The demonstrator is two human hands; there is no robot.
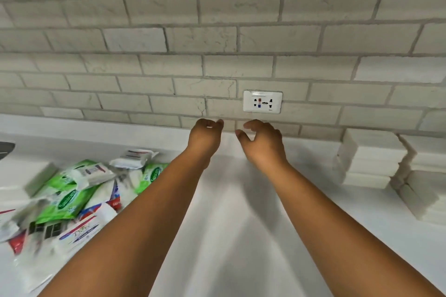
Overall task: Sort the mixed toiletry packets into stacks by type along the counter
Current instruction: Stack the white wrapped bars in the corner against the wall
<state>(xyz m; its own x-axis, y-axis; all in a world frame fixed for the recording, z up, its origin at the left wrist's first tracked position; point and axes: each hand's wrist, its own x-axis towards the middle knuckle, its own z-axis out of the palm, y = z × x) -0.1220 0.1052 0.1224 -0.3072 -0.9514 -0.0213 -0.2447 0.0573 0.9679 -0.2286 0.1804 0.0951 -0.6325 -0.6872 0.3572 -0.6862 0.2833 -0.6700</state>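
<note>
Two loosely curled, empty hands, left hand (205, 137) and right hand (261, 141), are hovering below the wall socket (262, 102), between picks; next likely reaching the mixed packets (72, 198) piled on the desk (229, 224) far left of it.

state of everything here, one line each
left hand: empty, fingers loosely curled, near the wall
right hand: empty, fingers loosely curled, near the wall
mixed packets: unsorted heap on the counter's left
white stacks: piled neatly at the right by the wall
wall socket: nothing plugged in
counter: bare between the arms
</note>
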